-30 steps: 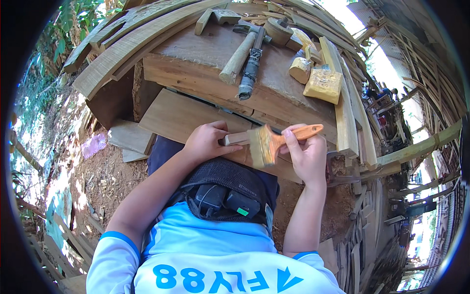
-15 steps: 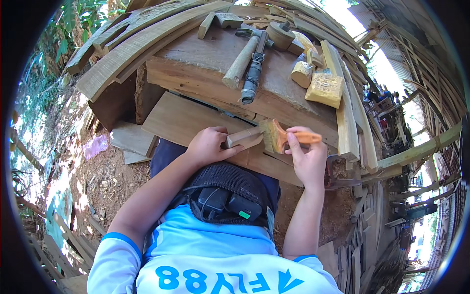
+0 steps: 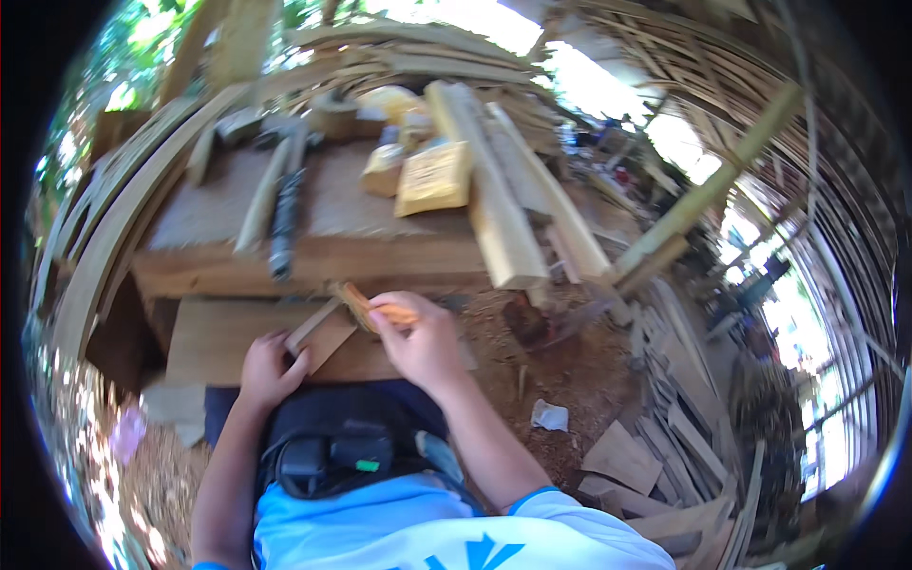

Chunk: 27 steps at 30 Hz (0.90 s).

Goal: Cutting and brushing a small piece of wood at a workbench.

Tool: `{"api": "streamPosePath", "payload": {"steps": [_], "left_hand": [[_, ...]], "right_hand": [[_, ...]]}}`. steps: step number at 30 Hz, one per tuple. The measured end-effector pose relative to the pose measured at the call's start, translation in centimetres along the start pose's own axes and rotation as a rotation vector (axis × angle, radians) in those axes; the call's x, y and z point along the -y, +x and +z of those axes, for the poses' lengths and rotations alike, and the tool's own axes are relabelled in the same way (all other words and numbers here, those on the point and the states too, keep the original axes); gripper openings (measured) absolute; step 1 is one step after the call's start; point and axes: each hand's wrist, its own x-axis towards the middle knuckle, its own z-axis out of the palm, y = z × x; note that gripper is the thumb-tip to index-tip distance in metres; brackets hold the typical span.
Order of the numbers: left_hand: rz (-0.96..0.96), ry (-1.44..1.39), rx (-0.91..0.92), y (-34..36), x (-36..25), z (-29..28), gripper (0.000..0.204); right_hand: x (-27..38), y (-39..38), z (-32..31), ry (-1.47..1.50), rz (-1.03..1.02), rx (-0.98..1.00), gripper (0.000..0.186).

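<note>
In front of my lap, my left hand [image 3: 274, 370] is closed around the near end of a small pale wooden piece [image 3: 312, 325], which points up and to the right. My right hand [image 3: 420, 344] grips a flat paintbrush by its orange handle [image 3: 397, 313]. The brush's bristles [image 3: 357, 304] are at the far end of the wooden piece; blur hides whether they touch. Beneath both hands lies a wide brown board [image 3: 220, 334], against the front of a thick wooden bench [image 3: 204, 256].
On the bench lie a wooden-handled hammer [image 3: 264, 199], a black-wrapped tool handle [image 3: 285, 223] and a yellow block-shaped packet [image 3: 434, 179]. Long planks [image 3: 489, 204] extend past its right side. Scrap boards [image 3: 622, 456] and a crumpled white scrap [image 3: 549, 415] lie on the ground at right.
The whole view has swung to the right, so bench and hands now appear further left. Both hands keep their holds; the brush now shows more edge-on, its bristles still by the wooden piece's end.
</note>
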Motion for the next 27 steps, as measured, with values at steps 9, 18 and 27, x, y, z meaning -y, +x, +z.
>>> {"api": "streamPosePath", "payload": {"steps": [9,18,27], "left_hand": [[0.009,0.025,-0.003,0.0,0.2,0.2,0.027],[0.003,-0.018,-0.054,0.0,-0.1,0.3,0.027],[0.027,-0.02,-0.077,-0.1,-0.6,0.1,0.03]], "right_hand": [[-0.4,-0.2,-0.9,0.158,0.11,0.066,0.016],[-1.3,-0.9,-1.4,0.172,0.072,0.098,0.016],[-1.1,-1.2,-1.3,-0.089,0.026,-0.18,0.013]]}}
